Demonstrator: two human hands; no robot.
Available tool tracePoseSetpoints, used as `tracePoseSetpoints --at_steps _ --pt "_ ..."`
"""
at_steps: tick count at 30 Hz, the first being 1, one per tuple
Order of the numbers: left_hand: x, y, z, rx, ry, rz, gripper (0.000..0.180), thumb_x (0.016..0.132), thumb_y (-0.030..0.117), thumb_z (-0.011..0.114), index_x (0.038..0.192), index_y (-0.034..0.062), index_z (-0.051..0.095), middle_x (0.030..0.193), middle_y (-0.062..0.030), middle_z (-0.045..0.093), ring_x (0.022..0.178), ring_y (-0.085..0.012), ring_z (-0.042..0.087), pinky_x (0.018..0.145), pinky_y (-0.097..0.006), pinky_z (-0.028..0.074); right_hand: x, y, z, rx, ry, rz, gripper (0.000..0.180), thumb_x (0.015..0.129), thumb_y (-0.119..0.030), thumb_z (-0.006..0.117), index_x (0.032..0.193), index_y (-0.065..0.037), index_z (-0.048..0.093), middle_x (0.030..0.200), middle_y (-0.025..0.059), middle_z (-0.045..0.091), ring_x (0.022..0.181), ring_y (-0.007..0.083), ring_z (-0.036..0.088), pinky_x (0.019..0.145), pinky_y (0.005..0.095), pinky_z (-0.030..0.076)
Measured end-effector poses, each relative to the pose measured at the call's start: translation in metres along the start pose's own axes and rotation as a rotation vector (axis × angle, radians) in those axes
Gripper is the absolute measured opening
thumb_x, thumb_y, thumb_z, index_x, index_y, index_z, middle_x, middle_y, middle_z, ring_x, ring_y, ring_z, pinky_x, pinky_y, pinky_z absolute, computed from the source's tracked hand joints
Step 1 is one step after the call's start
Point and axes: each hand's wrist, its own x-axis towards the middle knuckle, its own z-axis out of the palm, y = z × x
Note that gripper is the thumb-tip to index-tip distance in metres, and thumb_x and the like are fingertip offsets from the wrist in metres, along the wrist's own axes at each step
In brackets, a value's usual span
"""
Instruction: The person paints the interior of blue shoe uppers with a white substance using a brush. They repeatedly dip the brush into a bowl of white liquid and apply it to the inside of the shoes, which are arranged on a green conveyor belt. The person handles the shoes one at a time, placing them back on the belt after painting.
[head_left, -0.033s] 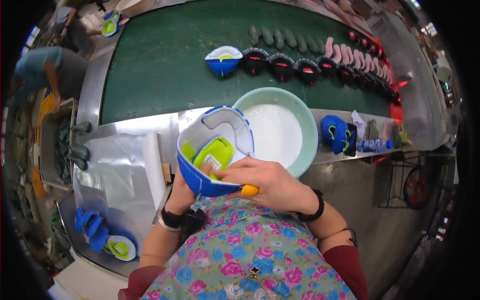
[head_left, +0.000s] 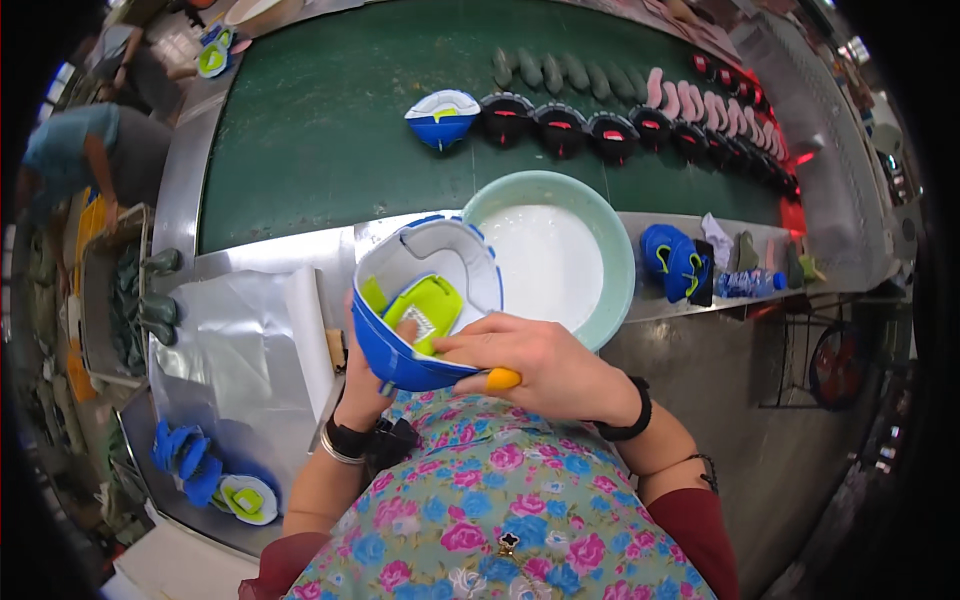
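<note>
My left hand (head_left: pixel 362 385) grips a blue and white shoe upper (head_left: pixel 425 262) from below, holding it against my chest with its opening facing up. A lime green tongue (head_left: pixel 432 300) shows inside it. My right hand (head_left: pixel 545 365) lies over the near rim of the upper, closed around a small tool with an orange handle (head_left: pixel 503 380). The tool's working end is hidden by the fingers and the shoe. Just behind the upper stands a pale green bowl (head_left: pixel 612 232) of white liquid.
A green conveyor belt (head_left: pixel 330 130) carries a blue and white upper (head_left: pixel 443 115), a row of black and red uppers (head_left: pixel 610 130) and grey soles (head_left: pixel 545 70). Blue uppers (head_left: pixel 670 258) lie at right, more (head_left: pixel 185 465) at lower left. Another person (head_left: pixel 75 150) works at left.
</note>
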Motion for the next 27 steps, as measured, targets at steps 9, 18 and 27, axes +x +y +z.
tracePoseSetpoints --at_steps 9,18,27 --pt "-0.029 0.004 -0.011 -0.059 -0.543 -0.184 0.048 0.082 0.01 0.072 0.128 0.0037 0.058 0.13 -0.0143 0.058 0.121 -0.0227 0.055 0.103 -0.034 0.042 -0.044 0.098 -0.043 -0.065 0.612 0.706 0.017 0.082 -0.02 0.072 0.086 -0.004 0.073 0.076 0.0143 0.066 0.069 0.03 0.061 0.066 0.0366 0.049" --pt "-0.014 -0.018 -0.038 -0.332 -0.47 -0.59 0.073 0.093 0.003 0.06 0.153 0.0071 0.018 0.148 -0.0077 0.037 0.131 -0.0166 0.04 0.108 -0.03 0.036 -0.049 0.159 -0.015 -0.19 0.569 0.664 0.021 0.077 -0.017 0.078 0.09 -0.001 0.074 0.081 0.016 0.071 0.071 0.0244 0.069 0.068 0.0286 0.053" --pt "0.038 -0.04 0.026 -0.593 -0.308 -0.506 0.042 0.096 0.008 0.057 0.136 0.0006 0.045 0.126 -0.012 0.058 0.113 -0.0225 0.059 0.096 -0.038 0.05 -0.029 0.061 -0.046 0.255 0.519 0.259 0.022 0.08 -0.003 0.076 0.101 0.0 0.073 0.097 0.0082 0.073 0.087 0.0126 0.067 0.078 0.0224 0.051"
